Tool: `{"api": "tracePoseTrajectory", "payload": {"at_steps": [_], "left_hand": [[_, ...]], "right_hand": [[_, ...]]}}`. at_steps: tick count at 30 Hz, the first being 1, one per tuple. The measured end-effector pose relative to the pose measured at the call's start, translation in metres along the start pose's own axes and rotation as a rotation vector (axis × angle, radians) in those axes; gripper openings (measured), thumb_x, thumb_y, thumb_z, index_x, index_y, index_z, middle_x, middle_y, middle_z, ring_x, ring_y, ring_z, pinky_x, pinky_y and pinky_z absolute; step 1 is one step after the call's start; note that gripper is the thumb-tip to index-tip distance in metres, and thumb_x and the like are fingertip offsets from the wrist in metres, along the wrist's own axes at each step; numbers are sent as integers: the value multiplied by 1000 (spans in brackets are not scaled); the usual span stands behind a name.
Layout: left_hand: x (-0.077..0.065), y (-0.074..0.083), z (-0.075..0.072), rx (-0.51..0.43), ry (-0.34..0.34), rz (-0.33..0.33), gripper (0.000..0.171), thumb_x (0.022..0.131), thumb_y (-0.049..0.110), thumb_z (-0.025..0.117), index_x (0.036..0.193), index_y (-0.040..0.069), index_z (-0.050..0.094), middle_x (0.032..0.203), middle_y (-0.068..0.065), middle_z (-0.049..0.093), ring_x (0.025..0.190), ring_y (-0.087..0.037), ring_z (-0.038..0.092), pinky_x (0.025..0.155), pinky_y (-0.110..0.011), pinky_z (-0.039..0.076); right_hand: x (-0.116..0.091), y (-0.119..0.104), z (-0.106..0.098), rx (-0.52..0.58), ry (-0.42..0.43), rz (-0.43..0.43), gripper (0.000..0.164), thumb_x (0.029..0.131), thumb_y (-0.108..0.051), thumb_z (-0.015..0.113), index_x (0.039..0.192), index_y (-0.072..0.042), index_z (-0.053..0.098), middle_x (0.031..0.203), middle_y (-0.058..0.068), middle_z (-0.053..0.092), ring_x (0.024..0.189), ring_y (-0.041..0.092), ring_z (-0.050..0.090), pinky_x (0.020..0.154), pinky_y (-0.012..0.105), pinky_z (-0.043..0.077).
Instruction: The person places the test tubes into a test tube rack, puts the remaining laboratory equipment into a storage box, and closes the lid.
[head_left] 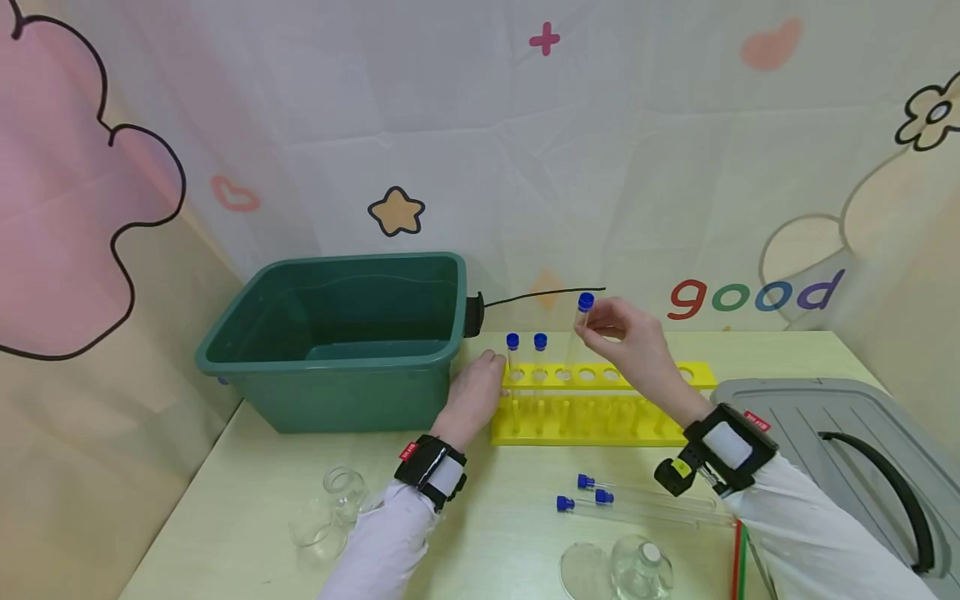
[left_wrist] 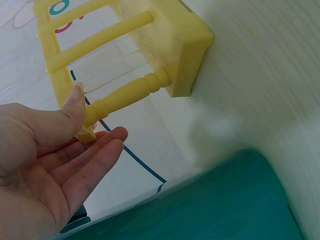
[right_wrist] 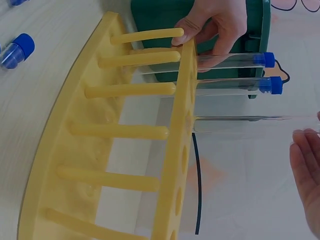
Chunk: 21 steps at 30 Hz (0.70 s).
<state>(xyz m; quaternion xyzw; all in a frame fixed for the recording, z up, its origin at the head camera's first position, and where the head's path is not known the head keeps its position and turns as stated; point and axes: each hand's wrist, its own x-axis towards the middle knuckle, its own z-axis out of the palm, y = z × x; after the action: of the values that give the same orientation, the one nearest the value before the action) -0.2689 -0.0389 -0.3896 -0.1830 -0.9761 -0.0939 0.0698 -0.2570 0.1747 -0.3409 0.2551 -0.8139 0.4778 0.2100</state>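
Observation:
My right hand pinches a blue-capped test tube near its top. In the right wrist view that clear tube has its lower end at a hole of the yellow test tube rack; its cap is out of that view. With thumb and fingers, my left hand holds the end of the rack's top bar. Two more tubes with blue caps, the first and the second, stand upright in the holes closest to my left hand.
A green tub stands left of the rack. Several capped tubes lie in front of it. Nearer are a glass bottle and, at left, clear glassware. A grey lid with a black handle lies at right.

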Motion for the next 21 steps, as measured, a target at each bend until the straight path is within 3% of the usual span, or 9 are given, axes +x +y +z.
{"api": "tracePoseTrajectory", "payload": {"at_steps": [9, 21], "left_hand": [[1, 0, 0, 10, 3, -2, 38, 83, 16, 65, 117, 4, 55, 97, -6, 52, 78, -16, 48, 73, -23, 43], [-1, -1, 1, 9, 16, 10, 36, 82, 16, 66, 114, 3, 56, 94, -6, 51, 76, -16, 47, 72, -23, 44]], "right_hand": [[-4, 6, 6, -32, -22, 65, 19, 82, 3, 63, 100, 3, 56, 91, 13, 61, 83, 25, 58, 73, 17, 45], [-10, 23, 15, -76, -80, 129, 17, 82, -3, 65, 96, -5, 56, 87, 5, 61, 79, 18, 59, 72, 28, 49]]}}
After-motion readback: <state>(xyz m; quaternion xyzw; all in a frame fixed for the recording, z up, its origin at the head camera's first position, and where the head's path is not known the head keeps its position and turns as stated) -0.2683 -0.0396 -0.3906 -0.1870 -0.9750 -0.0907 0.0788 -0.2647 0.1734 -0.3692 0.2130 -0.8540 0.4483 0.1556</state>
